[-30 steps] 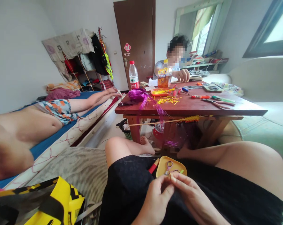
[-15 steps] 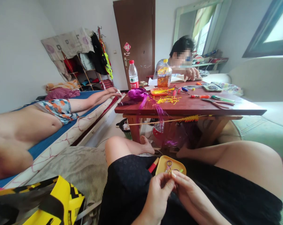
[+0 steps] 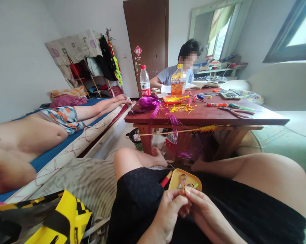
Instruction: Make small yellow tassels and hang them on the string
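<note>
My left hand (image 3: 170, 206) and my right hand (image 3: 199, 201) meet over my lap with fingertips pinched together. Something tiny and yellowish shows between them, too small to name. Just beyond the fingers, a yellow tray (image 3: 174, 179) rests on the black cloth of my lap. In it lie scissors (image 3: 183, 177) with loop handles and a small bright green piece (image 3: 196, 186). A red stick-like item (image 3: 165, 179) with a tan end lies left of the tray.
The red table (image 3: 148, 117) ahead bears purple strands (image 3: 150, 102), yellow stems (image 3: 182, 107), pliers (image 3: 235, 112) and two bottles. A thin stick (image 3: 168, 133) with yellow bits lies along its front edge. One person sits behind it; another lies on the bed at left.
The person behind the table has leaned left and drawn a hand off the open book. My fingers shift slightly around the small piece; the view barely moves.
</note>
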`<state>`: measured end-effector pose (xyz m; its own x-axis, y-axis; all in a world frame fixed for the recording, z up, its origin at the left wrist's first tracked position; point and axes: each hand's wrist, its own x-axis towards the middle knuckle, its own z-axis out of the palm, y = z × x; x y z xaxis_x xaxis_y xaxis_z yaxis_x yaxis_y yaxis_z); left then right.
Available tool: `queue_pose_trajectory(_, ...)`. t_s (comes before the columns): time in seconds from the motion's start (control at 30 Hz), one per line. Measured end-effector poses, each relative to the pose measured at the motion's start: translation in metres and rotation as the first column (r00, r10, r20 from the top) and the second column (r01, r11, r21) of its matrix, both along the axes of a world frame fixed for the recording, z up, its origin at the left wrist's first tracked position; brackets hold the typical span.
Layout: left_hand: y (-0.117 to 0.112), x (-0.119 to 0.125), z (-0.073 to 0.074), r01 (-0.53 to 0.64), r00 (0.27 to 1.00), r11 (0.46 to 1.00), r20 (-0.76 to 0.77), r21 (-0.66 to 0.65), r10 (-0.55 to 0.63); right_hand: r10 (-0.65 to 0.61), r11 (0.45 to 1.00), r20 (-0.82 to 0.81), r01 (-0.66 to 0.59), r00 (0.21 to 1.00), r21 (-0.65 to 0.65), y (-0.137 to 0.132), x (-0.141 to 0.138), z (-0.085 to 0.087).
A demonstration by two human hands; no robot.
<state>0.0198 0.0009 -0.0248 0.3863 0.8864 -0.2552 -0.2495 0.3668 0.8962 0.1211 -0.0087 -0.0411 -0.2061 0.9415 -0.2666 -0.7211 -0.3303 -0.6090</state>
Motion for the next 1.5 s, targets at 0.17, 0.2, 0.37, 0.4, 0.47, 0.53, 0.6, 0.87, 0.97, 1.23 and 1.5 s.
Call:
queue_pose_trajectory(0.17, 0.0, 0.002, -0.006, -0.012, 0.996, 0.999, 0.09, -0.043, 0.016, -0.007, 1.0, -0.008, 0.007, 1.0, -0.012, 0.001, 0.002, -0.001)
queue_pose_trajectory(0.2, 0.0, 0.002, -0.005, -0.003, 0.997, 1.0, 0.075, -0.014, 0.004, -0.012, 1.0, -0.011, 0.012, 1.0, -0.013, 0.001, 0.003, 0.0)
queue_pose_trajectory(0.37, -0.006, -0.003, 0.007, 0.043, 0.983, 0.93, -0.184, 0.364, 0.026, -0.049, 0.998, -0.032, 0.048, 0.998, -0.032, -0.004, 0.003, 0.005)
queue_pose_trajectory(0.4, -0.008, -0.004, 0.01, 0.063, 0.968, 0.895, -0.246, 0.441, 0.053, -0.045, 0.999, -0.037, 0.044, 0.998, -0.033, -0.006, 0.003, 0.006)
queue_pose_trajectory(0.47, -0.013, -0.006, 0.014, 0.111, 0.931, 0.807, -0.345, 0.58, 0.12, -0.021, 0.999, -0.046, 0.019, 0.999, -0.033, -0.01, 0.003, 0.008)
queue_pose_trajectory(0.53, -0.018, -0.007, 0.015, 0.166, 0.895, 0.695, -0.402, 0.7, 0.191, 0.002, 0.999, -0.052, -0.004, 0.999, -0.052, -0.015, 0.003, 0.011)
queue_pose_trajectory(0.6, -0.02, -0.006, 0.012, 0.213, 0.871, 0.598, -0.428, 0.773, 0.242, 0.018, 0.997, -0.055, -0.021, 0.998, -0.073, -0.018, 0.003, 0.013)
queue_pose_trajectory(0.87, -0.012, -0.015, 0.016, 0.169, 0.88, 0.778, -0.449, 0.605, 0.158, -0.195, 0.944, 0.431, 0.05, 0.881, 0.326, -0.005, 0.016, 0.024)
queue_pose_trajectory(0.97, -0.01, -0.022, 0.022, 0.085, 0.905, 0.891, -0.408, 0.447, 0.118, -0.402, 0.83, 0.655, -0.048, 0.64, 0.556, -0.006, 0.02, 0.024)
queue_pose_trajectory(1.23, -0.011, -0.02, 0.02, -0.027, 0.969, 0.981, -0.235, 0.194, 0.074, -0.509, 0.749, 0.75, -0.213, 0.422, 0.628, -0.021, 0.012, 0.025)
queue_pose_trajectory(1.5, -0.012, -0.027, 0.02, 0.15, 0.719, 0.67, -0.546, 0.727, 0.431, -0.296, 0.788, 0.82, -0.36, 0.49, 0.5, -0.021, 0.018, 0.022)
